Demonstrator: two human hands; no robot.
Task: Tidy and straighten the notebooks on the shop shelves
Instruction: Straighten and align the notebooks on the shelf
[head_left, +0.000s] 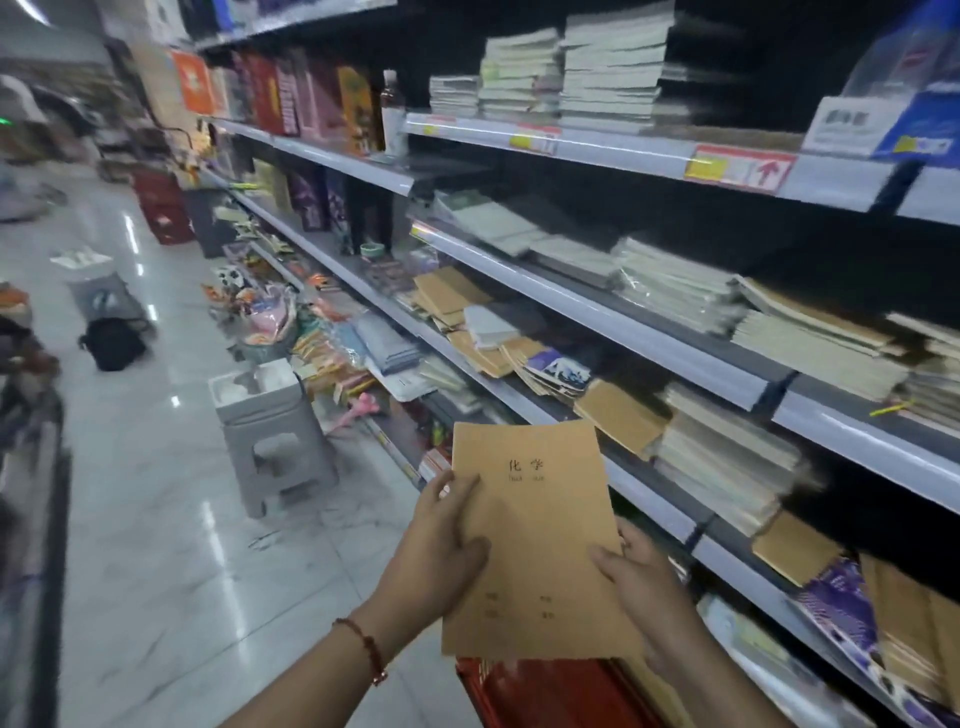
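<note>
Brown notebook (535, 540): kraft cover, two printed characters near top, held upright-facing in mid-air, centre-low in view, in front of shelving.
Left hand (441, 545): at notebook's 9 o'clock edge, thumb over cover, fingers clamped behind. Red bead bracelet (366, 649) on wrist.
Right hand (641, 577): at 4 o'clock edge, thumb on cover, fingers closed behind.
Red basket (545, 693): 6 o'clock, below notebook.
Shelf notebooks (618, 413): 1 o'clock, brown, askew.
Grey stool (272, 431): 10 o'clock, on floor.

Grey shop shelves (675, 358) carry stacked and scattered brown notebooks (621, 415).
</note>
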